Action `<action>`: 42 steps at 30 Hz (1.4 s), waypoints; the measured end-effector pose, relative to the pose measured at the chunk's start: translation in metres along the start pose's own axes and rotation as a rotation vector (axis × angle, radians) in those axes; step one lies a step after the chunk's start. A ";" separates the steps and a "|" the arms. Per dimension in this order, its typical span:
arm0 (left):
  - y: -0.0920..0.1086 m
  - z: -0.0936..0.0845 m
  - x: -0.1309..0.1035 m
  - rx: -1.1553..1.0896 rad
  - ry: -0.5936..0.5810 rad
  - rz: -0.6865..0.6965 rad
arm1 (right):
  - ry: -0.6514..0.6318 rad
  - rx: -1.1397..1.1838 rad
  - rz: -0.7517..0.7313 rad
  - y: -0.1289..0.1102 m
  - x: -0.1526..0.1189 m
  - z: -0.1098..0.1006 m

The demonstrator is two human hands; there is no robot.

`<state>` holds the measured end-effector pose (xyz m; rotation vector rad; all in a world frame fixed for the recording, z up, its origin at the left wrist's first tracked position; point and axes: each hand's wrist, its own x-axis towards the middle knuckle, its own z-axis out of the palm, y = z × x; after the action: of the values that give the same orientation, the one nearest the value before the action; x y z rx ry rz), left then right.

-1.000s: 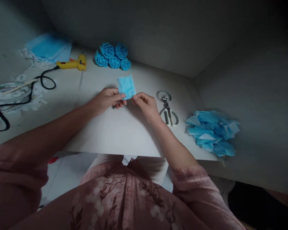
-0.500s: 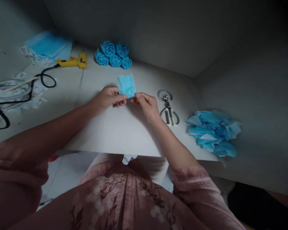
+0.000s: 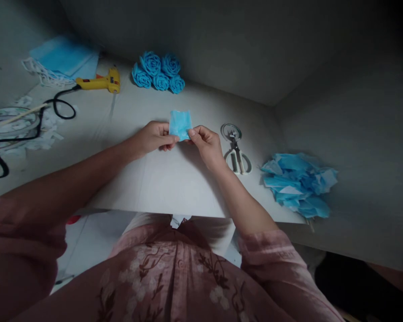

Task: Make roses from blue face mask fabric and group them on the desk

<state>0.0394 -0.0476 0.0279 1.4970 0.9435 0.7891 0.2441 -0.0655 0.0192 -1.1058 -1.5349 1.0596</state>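
A small, roughly square piece of light blue material is held up over the middle of the white table. My left hand pinches its lower left edge, thumb in front. My right hand grips the lower right corner between thumb and fingers. Behind the piece, toward the wall, several blue rolled roses sit stacked together. Scissors with pale handles lie just right of my right hand, their blades by a clear round object.
At the back left are flat blue masks and a yellow glue gun with a black cord. A round reel-like item lies among white scraps at the left. Crumpled blue pieces are piled near the right edge.
The blue piece has turned more upright and shifted slightly right between my hands. My right thumb now overlaps its lower right corner. The view has tilted a little.
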 end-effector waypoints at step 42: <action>0.007 -0.002 -0.005 0.402 0.489 0.459 | -0.070 0.245 0.161 0.000 -0.001 0.003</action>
<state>0.0357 -0.0516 0.0349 1.9544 1.1823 1.4049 0.2419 -0.0668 0.0183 -1.0432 -1.3433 1.3694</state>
